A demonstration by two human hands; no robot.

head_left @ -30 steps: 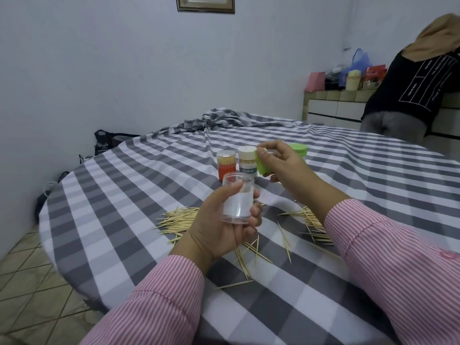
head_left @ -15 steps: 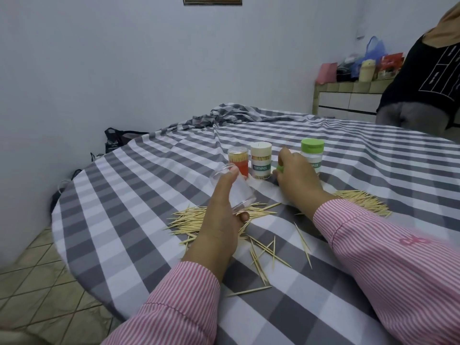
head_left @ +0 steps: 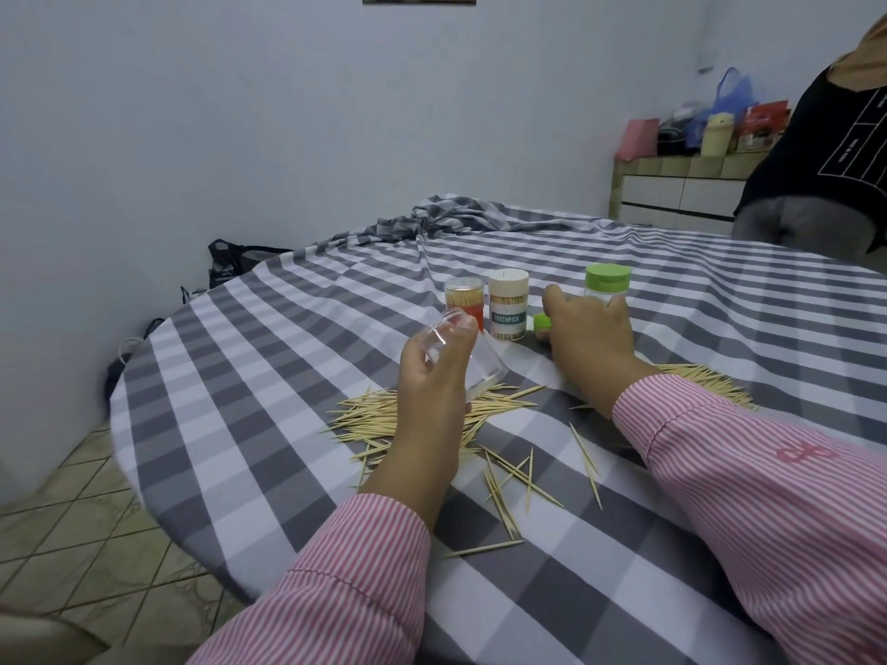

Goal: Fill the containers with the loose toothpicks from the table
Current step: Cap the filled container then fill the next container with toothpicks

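Clear, thin-walled plastic makes up the small cylindrical container (head_left: 458, 357) that the left hand (head_left: 434, 391) grips, fingers and thumb curled round its wall, its open mouth tilted up and away. It looks empty, light, smooth and probably slippery, and a hard squeeze would likely flex it; a hold round the middle of the wall, as here, seems the safest.

Under and just beyond that hand lies a heap of pale wooden toothpicks (head_left: 422, 415) on the grey-and-white checked cloth of the table (head_left: 269, 371). More lie scattered singly (head_left: 516, 472) between the two wrists, and a second heap (head_left: 705, 381) sits just past the right wrist. They are stiff, thin, pointed slivers, nearly weightless and apt to roll or snap. I judge that pinching a small aligned bundle at mid-length would serve better than picking them singly.

The right hand (head_left: 588, 338) rests knuckles-up on the cloth with its fingers bent down over a small bright green plastic cap (head_left: 542, 323); whether it pinches the cap or only touches it I cannot tell.

Just beyond the hands stand three upright tubs: an orange-labelled clear one packed with picks (head_left: 463, 302), a cream-lidded one marked TOOTHPICK (head_left: 508, 309), and a green-lidded clear one (head_left: 606, 281) beyond the right fingers.
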